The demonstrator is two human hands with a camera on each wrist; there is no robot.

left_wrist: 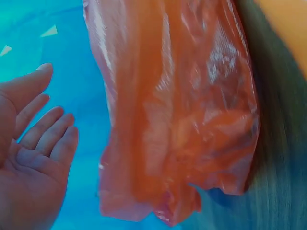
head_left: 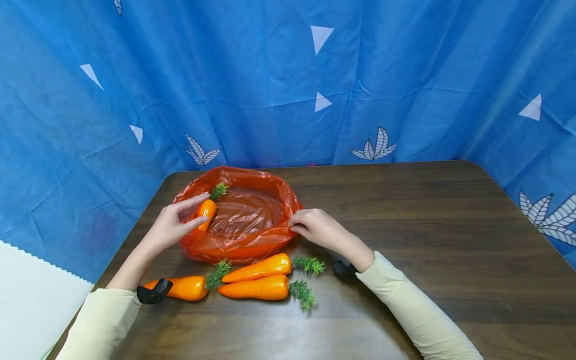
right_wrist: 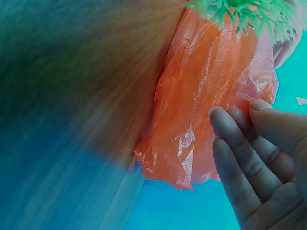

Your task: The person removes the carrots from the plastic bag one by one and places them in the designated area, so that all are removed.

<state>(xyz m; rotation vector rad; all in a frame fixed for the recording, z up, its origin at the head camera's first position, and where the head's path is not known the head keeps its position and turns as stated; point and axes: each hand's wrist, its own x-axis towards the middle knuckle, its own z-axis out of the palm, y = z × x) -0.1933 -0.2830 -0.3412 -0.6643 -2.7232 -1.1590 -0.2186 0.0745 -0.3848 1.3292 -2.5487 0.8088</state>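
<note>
A red plastic bag (head_left: pixel 245 249) stands with its mouth spread wide at the left of the table. Inside it, against the left wall, a toy carrot (head_left: pixel 207 209) leans with its green top up. My left hand (head_left: pixel 173 222) hovers over that side of the rim, thumb and fingers apart around the carrot; in the left wrist view the hand (left_wrist: pixel 36 143) has nothing in its grasp. With thumb and fingertips my right hand (head_left: pixel 317 227) pinches the bag's right rim. The right wrist view shows those fingertips on the bag (right_wrist: pixel 201 110).
In front of the bag lie two carrots side by side, an upper carrot (head_left: pixel 263 268) and a lower carrot (head_left: pixel 258 288). Another carrot (head_left: pixel 186 288) lies left of them, partly behind the left wrist strap (head_left: pixel 154 291). A blue curtain (head_left: pixel 288 60) hangs behind the wooden table (head_left: pixel 405 210).
</note>
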